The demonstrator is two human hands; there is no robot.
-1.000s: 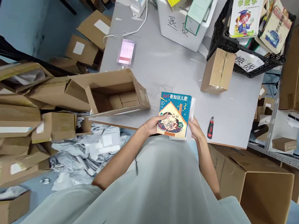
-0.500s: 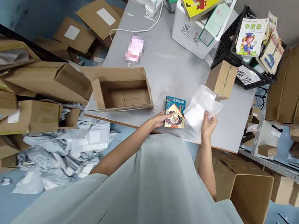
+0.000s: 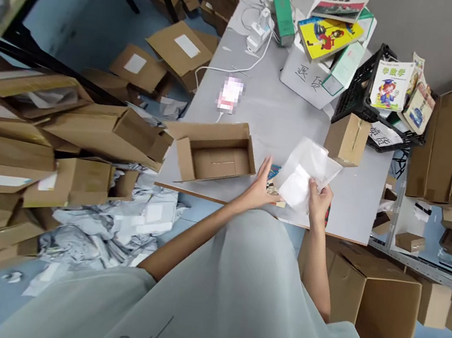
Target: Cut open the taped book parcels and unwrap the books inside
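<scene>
My right hand is closed on a clear plastic bag, lifted over the near edge of the grey table. A small picture book lies under the bag and is mostly hidden by it and by my hand. My left hand sits beside the book with its fingers stretched upward, touching the book's left edge. An open empty cardboard box lies on the table just left of my left hand.
A sealed small carton stands behind the bag. A white bin and a black crate hold books at the back. Cardboard boxes pile up at left. A large open carton stands on the floor at right.
The right hand let go of the book and lifted the plastic bag, which now covers the book. The left hand opened and slid along the book's left edge. The view swung left.
</scene>
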